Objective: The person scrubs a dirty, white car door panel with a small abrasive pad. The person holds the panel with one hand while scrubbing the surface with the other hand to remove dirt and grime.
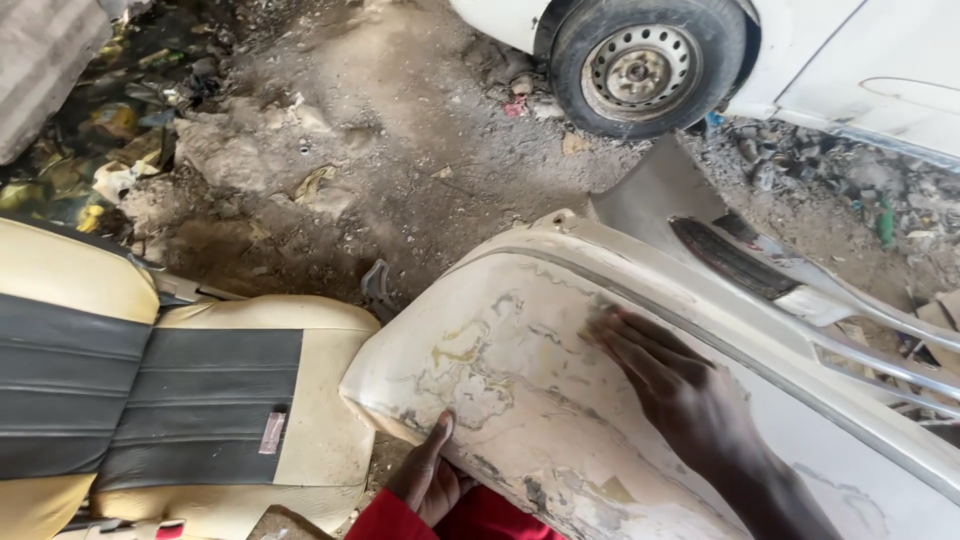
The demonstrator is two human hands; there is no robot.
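Note:
A worn cream car bumper (500, 350) with patchy, sanded paint lies across the lower right of the head view. My right hand (670, 380) lies flat on its upper surface, fingers pressed together and pointing to the upper left; whether something lies beneath the palm is hidden. My left hand (430, 478) grips the bumper's lower edge from underneath, thumb up over the rim. A red sleeve (400, 520) shows at the bottom.
A cream and grey car seat (180, 400) lies to the left on the dirt ground. A white car with a steel wheel (640, 65) stands at the top right. Rubbish and leaves (90, 150) are piled at the upper left. Grey trim pieces (760, 270) lie beyond the bumper.

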